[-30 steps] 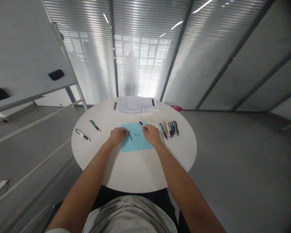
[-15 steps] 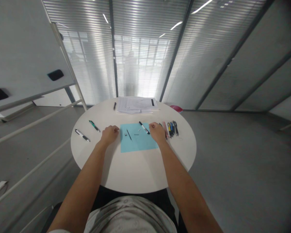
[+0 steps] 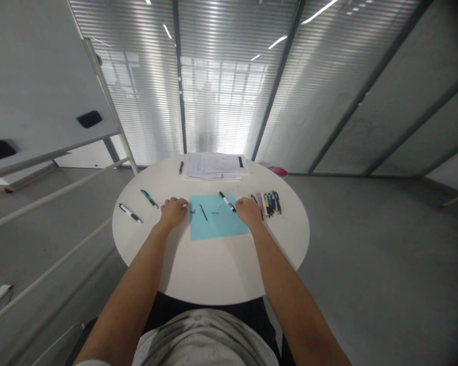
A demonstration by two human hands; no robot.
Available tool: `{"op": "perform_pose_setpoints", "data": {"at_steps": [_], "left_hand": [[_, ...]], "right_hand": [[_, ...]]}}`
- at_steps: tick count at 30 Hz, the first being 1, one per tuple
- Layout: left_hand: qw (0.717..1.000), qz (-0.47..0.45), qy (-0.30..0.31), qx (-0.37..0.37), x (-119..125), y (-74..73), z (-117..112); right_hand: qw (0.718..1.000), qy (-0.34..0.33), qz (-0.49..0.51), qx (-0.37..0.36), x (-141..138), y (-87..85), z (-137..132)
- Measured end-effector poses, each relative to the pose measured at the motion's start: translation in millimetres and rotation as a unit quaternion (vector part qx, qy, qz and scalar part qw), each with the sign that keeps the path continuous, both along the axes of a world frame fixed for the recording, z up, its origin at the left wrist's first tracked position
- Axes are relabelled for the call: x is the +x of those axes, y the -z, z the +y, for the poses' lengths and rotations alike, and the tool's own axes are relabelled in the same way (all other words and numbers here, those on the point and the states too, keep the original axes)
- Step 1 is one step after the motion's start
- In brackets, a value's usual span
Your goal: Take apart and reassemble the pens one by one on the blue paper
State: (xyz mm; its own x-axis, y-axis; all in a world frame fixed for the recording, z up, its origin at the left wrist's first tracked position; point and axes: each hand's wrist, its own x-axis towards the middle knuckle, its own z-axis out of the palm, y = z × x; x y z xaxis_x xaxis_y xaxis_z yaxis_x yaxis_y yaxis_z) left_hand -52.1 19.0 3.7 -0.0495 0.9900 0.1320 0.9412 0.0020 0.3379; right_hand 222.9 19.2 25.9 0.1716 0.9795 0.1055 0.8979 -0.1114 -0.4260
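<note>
Left hand (image 3: pixel 174 211) sits just outside the left edge of the blue sheet (image 3: pixel 217 229), fingertips drawn together; a pale glint shows there, but I cannot tell whether I am pinching anything. Right hand (image 3: pixel 247 210) is curled over the sheet's right edge, fingertips near the lower end of the black-and-white pen (image 3: pixel 227 202); no object shows in this grip, and I cannot tell whether it is clenched on something hidden. The pen lies slanted on the sheet. Left of it lie the refill (image 3: pixel 203 212), a small dark strip (image 3: pixel 215 213) and, by the left edge, a small part (image 3: pixel 193 211) too blurred to identify. Progress, as I judge it: partway; these pieces lie apart, none joined to another, and whether the pen is whole inside I cannot tell. The pen row (image 3: pixel 269 203) at right and the green pen (image 3: pixel 149 199) and white pen (image 3: pixel 130 213) at left look whole. Room: my right hand is tightest, the row being just beside it. My left has more width before the green pen. Away from me, a strip of table (image 3: pixel 213 269) parts sheet from papers (image 3: pixel 213 166); toward me lies the widest room, between my forearms, out to the curved rim.
</note>
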Motion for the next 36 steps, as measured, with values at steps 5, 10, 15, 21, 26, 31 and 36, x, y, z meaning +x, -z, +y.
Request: {"op": "perform_pose_setpoints", "data": {"at_steps": [5,10,15,21,26,31,36], "left_hand": [[1.0,-0.015,0.009,-0.005,-1.0,1.8,1.9],[1.0,-0.02,0.004,-0.009,-2.4,3.3,4.6],[1.0,-0.012,0.0,-0.007,-3.3,4.0,5.2],[1.0,-0.009,-0.001,-0.001,-2.6,2.7,4.0],[1.0,-0.003,-0.003,0.0,-3.0,4.3,5.2],[1.0,0.001,-0.004,-0.004,-3.3,4.4,6.0],[1.0,0.007,-0.005,-0.007,-2.2,1.9,4.5]], "right_hand": [[1.0,-0.002,0.006,0.007,-0.4,1.0,1.4],[1.0,-0.003,0.023,0.01,0.5,2.9,3.9],[0.999,0.014,0.032,0.016,3.0,4.1,4.1],[1.0,0.005,0.006,-0.019,2.8,4.3,2.7],[1.0,-0.007,-0.001,-0.027,1.2,4.7,2.4],[1.0,-0.007,0.01,-0.027,0.8,4.3,2.2],[1.0,-0.006,0.013,-0.021,0.9,3.2,1.6]]}}
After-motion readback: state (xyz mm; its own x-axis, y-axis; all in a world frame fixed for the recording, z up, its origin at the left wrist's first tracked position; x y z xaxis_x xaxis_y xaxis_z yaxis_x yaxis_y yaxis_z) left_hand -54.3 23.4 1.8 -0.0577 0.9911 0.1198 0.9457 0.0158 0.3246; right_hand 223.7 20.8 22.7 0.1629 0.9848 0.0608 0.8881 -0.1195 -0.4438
